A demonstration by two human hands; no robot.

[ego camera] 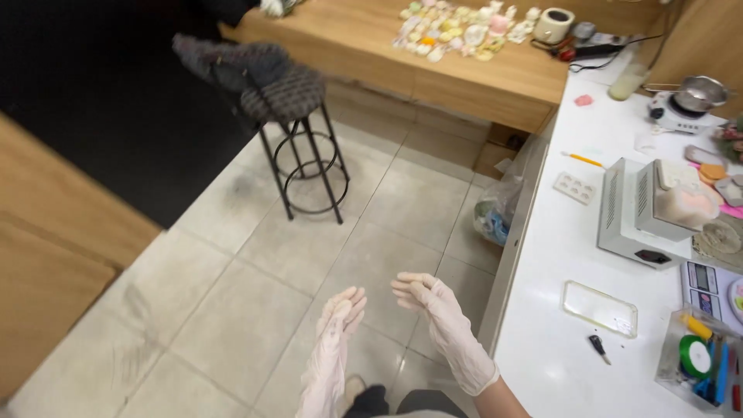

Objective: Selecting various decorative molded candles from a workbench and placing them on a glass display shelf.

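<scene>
Hands in thin, pale latex gloves hang over the grey tiled floor point(255, 279), holding nothing. The left hand point(338, 317) points its fingers up and away, loosely open, its glove sagging long and slack below the wrist. The right hand point(429, 298), just beside it but apart, reaches leftward with fingers curled half open. Near right lies the white counter point(557, 310); far left stands a black metal stool point(298, 131).

Grey tiled floor point(232, 310), stool point(298, 139) (perhaps cushioned)
</scene>
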